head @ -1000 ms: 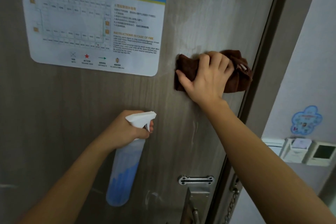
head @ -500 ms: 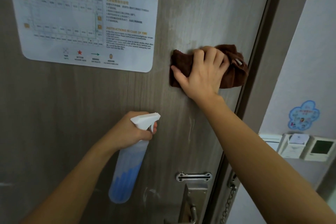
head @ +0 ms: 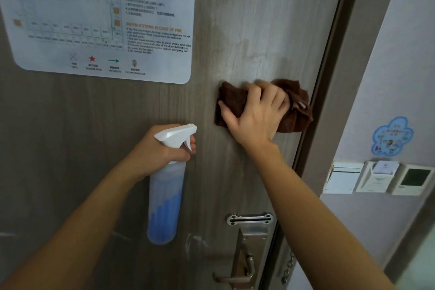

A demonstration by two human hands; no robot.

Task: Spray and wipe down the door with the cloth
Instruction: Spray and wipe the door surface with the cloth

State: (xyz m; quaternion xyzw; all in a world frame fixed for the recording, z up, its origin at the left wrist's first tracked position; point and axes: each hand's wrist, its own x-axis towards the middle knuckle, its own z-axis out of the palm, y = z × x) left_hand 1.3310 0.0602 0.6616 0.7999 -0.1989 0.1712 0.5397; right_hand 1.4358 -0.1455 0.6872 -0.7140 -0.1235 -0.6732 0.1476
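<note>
Right hand (head: 255, 113) presses cloth (head: 294, 110) on door (head: 247, 30).

Bare door (head: 70, 148) panel lies open to hands at 9 o'clock of the spray bottle (head: 164, 200) and at 12 o'clock of the brown cloth (head: 294, 106). The evacuation poster (head: 98, 21) covers the 10 o'clock area. At 6 o'clock the door guard plate (head: 250, 218), lever handle (head: 242, 271) and chain (head: 288, 268) stick out. The door frame (head: 329, 101) bounds the cloth at 3 o'clock; wall panels (head: 376, 178) sit beyond it.
</note>
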